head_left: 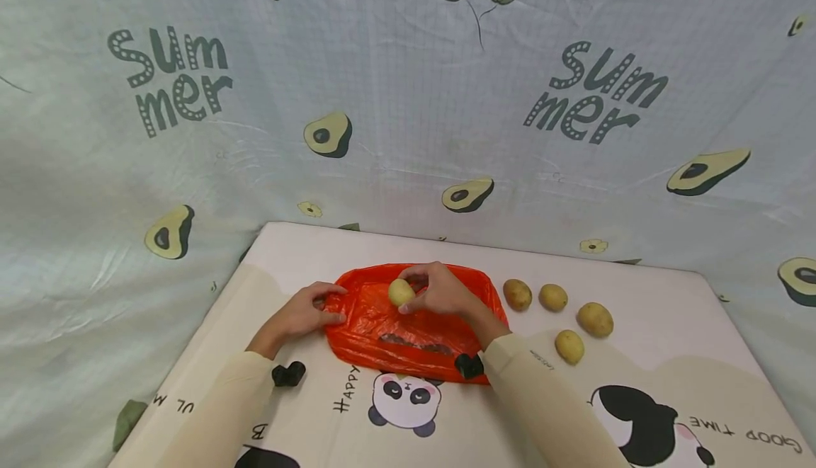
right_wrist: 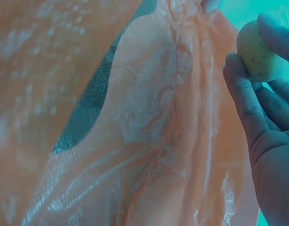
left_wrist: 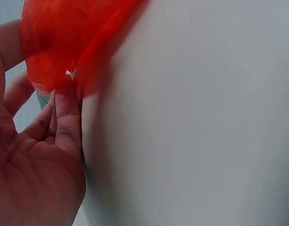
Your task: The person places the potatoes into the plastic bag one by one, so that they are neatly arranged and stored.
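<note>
A red plastic bag [head_left: 370, 326] lies spread on the table. My left hand [head_left: 304, 310] pinches its left edge; in the left wrist view the thumb and fingers [left_wrist: 67, 115] are on either side of the thin red film. Over the bag, my right hand [head_left: 440, 289] grips a small yellow potato [head_left: 401, 292] between thumb and fingers. The right wrist view shows the same potato [right_wrist: 259, 54] in my fingertips, beside the bag's wrinkled plastic [right_wrist: 149, 94]. What lies under the bag's folds cannot be made out.
Right of the bag lie several loose potatoes, among them a larger one [head_left: 596, 320] and a nearer one [head_left: 569, 347]. The white table [head_left: 306, 241] has printed pandas and lettering. Behind it hangs a pale curtain [head_left: 395, 86] with avocado prints.
</note>
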`<action>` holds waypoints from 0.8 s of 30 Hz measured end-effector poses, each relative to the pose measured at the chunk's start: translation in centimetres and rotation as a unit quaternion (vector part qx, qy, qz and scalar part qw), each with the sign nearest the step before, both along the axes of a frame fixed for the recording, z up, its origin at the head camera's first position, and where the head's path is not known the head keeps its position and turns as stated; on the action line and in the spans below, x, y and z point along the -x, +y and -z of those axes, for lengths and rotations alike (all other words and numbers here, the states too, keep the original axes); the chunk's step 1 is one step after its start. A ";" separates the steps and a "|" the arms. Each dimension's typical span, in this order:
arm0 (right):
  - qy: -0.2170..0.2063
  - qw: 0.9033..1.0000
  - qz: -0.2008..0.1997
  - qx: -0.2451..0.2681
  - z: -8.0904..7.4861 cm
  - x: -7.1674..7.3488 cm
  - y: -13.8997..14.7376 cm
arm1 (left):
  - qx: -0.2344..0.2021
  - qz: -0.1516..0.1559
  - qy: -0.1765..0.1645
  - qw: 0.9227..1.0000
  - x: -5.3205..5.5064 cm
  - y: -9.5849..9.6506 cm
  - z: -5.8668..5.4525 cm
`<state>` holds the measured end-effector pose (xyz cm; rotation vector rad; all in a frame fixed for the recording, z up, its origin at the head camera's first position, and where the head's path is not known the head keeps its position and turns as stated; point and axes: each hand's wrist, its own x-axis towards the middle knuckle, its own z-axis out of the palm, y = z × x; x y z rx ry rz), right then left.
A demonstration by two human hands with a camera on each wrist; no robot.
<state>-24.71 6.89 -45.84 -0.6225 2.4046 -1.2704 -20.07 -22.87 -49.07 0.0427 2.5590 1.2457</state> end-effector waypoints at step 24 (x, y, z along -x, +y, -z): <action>-0.001 1.000 0.014 -0.010 0.5 0.6 -1.7 | -0.005 -0.003 -0.003 1.000 0.1 -0.1 0.0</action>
